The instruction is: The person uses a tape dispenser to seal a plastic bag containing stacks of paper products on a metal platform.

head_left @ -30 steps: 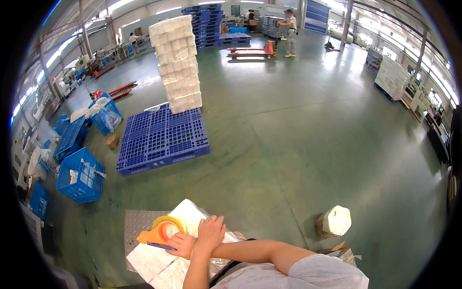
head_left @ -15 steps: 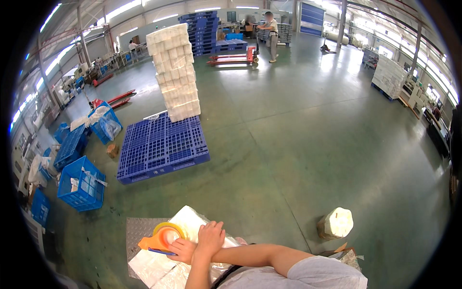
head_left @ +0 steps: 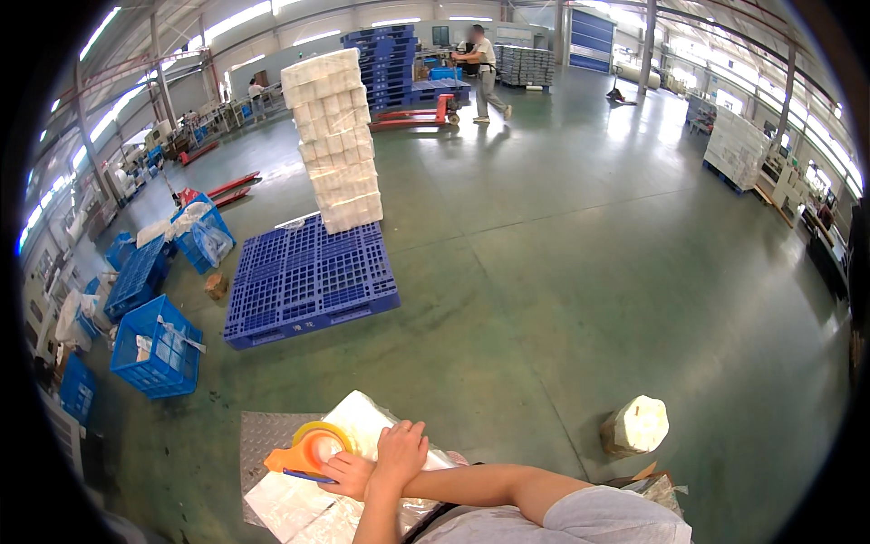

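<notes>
My right hand (head_left: 347, 474) reaches across from the right and grips the handle of an orange tape dispenser (head_left: 308, 449) with a yellowish roll. The dispenser rests on a white plastic-wrapped package (head_left: 362, 419) lying in front of me. My left hand (head_left: 401, 449) comes up from the lower edge and lies flat on the package, crossing over my right wrist. The package sits on a grey checker-plate table (head_left: 261, 435).
A blue pallet (head_left: 308, 281) with a tall stack of white bundles (head_left: 335, 136) stands ahead on the green floor. Blue crates (head_left: 159, 349) line the left. A white wrapped bundle (head_left: 634, 424) sits at the right. Far off, a person (head_left: 482, 68) walks by a red pallet jack (head_left: 412, 116).
Both hands stay on the package and the dispenser, barely shifted. The distant person with the pallet jack has walked to the left.
</notes>
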Tool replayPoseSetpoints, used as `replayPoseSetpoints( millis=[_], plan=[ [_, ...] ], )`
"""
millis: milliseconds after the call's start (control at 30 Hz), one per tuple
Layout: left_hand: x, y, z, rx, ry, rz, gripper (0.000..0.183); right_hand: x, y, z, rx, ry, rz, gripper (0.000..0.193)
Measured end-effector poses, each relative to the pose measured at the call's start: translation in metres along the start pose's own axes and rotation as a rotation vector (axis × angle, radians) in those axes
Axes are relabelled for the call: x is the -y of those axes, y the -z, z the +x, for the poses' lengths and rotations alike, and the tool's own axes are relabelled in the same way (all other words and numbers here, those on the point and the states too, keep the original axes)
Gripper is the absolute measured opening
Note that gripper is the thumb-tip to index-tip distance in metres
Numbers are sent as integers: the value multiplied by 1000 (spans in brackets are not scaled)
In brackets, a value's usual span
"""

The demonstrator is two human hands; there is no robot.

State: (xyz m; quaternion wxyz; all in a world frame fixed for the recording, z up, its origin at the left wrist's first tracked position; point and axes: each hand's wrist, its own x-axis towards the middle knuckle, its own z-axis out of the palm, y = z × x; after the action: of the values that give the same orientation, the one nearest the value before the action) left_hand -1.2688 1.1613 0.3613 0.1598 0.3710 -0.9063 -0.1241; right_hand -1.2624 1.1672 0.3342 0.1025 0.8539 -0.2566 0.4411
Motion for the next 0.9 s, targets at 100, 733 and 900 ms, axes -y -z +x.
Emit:
replayPoseSetpoints(
  millis=[100,733,900],
  plan=[
    [0,1,0,8,1,5,21,1,-2,-1,34,-8,-6,25],
    [0,1,0,10,3,1,24,1,-4,-3,7,-10,-16,26],
    [2,-1,-1,13,6,2,24,2,-3,-3,42,-19,-12,25]
  ],
)
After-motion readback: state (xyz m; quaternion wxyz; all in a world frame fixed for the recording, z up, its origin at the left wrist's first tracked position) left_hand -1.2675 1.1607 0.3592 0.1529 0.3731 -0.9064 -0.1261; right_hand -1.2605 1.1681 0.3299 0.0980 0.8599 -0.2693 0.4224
